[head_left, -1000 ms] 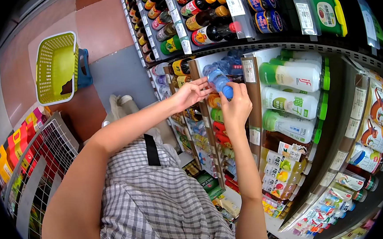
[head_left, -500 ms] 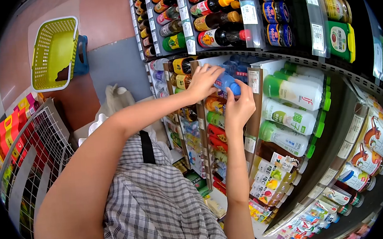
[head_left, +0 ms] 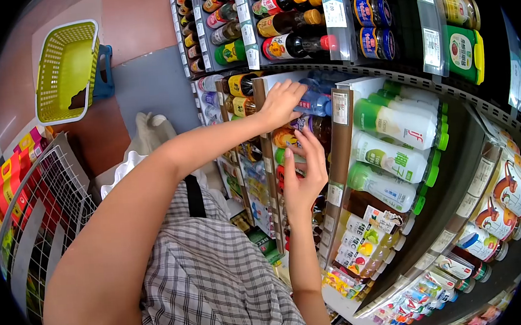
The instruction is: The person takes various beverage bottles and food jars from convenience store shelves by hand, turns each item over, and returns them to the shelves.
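My left hand [head_left: 282, 103] reaches into the shelf, its fingers curled over the near end of a clear blue plastic bottle [head_left: 314, 102]. The bottle lies in the row with other blue bottles, and its label is mostly covered by my fingers. Just below it, my right hand [head_left: 305, 170] is off the bottle, with fingers spread and nothing in them. Beside the right hand are a purple-labelled dark bottle [head_left: 306, 124] and several orange-labelled drinks.
White bottles with green caps [head_left: 392, 156] fill the neighbouring section, past a brown divider [head_left: 339, 151]. Sauce bottles [head_left: 290, 24] and jars stand on another shelf. A yellow-green basket [head_left: 46, 75] sits on the floor. A wire rack [head_left: 46, 201] with red packets is at the left.
My right hand has let go of the blue bottle and moved down and left, its fingers opening. The bottle has settled into its row, my left hand still at it.
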Action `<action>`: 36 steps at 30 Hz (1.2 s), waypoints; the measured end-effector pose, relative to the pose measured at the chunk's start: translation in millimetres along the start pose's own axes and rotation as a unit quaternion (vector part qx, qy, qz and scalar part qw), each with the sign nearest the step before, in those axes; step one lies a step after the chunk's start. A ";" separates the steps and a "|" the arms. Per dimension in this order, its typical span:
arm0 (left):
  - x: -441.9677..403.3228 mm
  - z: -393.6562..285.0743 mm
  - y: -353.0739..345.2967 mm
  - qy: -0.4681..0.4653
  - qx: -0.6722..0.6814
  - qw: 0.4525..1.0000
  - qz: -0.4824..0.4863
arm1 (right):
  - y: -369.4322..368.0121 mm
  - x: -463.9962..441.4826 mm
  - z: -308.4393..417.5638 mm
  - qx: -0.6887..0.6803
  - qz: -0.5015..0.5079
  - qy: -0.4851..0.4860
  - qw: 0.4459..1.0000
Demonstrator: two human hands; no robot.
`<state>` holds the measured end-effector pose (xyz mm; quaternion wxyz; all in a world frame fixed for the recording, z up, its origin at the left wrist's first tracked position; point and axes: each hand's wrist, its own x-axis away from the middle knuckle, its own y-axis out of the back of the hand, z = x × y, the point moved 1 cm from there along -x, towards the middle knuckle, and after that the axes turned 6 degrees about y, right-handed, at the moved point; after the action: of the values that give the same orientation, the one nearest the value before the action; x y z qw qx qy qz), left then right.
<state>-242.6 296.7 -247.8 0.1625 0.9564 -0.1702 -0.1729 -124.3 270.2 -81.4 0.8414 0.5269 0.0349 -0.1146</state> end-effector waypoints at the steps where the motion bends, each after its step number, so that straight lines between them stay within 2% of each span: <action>1: -1.5 0.0 -1.4 -0.003 -0.011 1.000 -0.004 | 1.3 3.0 1.1 -0.002 0.007 0.003 1.000; 7: -12.5 -0.5 -9.2 -0.016 -0.052 0.999 -0.002 | -3.1 18.9 2.4 -0.062 0.032 -0.052 0.996; 11: -16.6 -1.3 -9.4 -0.004 -0.063 0.997 0.035 | -5.8 23.2 7.9 -0.087 0.042 -0.057 0.994; 15: -15.6 -0.2 -10.2 -0.003 -0.066 0.997 0.030 | -0.1 20.9 21.1 -0.116 0.028 -0.061 0.991; 18: -12.3 -2.2 -10.1 0.009 -0.061 0.998 0.024 | 11.7 19.2 37.0 -0.232 -0.003 -0.074 0.970; 19: -9.3 -2.4 -11.1 0.019 -0.066 0.997 0.025 | 19.8 16.2 47.1 -0.302 -0.004 -0.089 0.949; 21: -0.6 -3.9 -7.3 0.040 -0.068 0.997 0.019 | 39.7 12.2 71.8 -0.443 -0.023 -0.041 0.895; 22: 6.9 -4.4 -2.4 0.050 -0.066 0.996 0.013 | 48.0 16.1 83.0 -0.597 -0.009 -0.012 0.802; 23: 15.3 -5.0 3.8 0.060 -0.064 0.996 0.010 | 59.1 7.5 96.0 -0.683 0.053 0.056 0.726; 25: 33.8 -3.7 14.9 0.071 -0.055 0.996 0.016 | 81.5 -8.6 122.1 -0.807 0.222 0.141 0.528; 26: 43.3 -2.4 19.5 0.082 -0.049 0.995 0.025 | 84.3 -9.0 141.5 -0.847 0.196 0.125 0.478; 27: 52.9 -0.1 24.0 0.093 -0.042 0.994 0.034 | 81.4 -19.9 149.5 -0.853 0.251 0.200 0.413; 29: 68.9 5.6 33.7 0.097 -0.039 0.994 0.045 | 83.0 -4.2 167.9 -0.871 0.173 0.166 0.429; 31: 81.6 11.7 43.2 0.107 -0.046 0.991 0.059 | 70.5 -21.0 170.9 -0.879 0.208 0.216 0.371; 36: 103.6 33.5 58.1 0.129 -0.103 0.982 0.094 | 66.7 -15.6 172.5 -0.886 0.240 0.241 0.317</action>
<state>-179.8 197.1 -284.7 0.2964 0.9286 -0.2179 -0.0491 -134.9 146.2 56.4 0.7523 -0.5422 0.1884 0.3233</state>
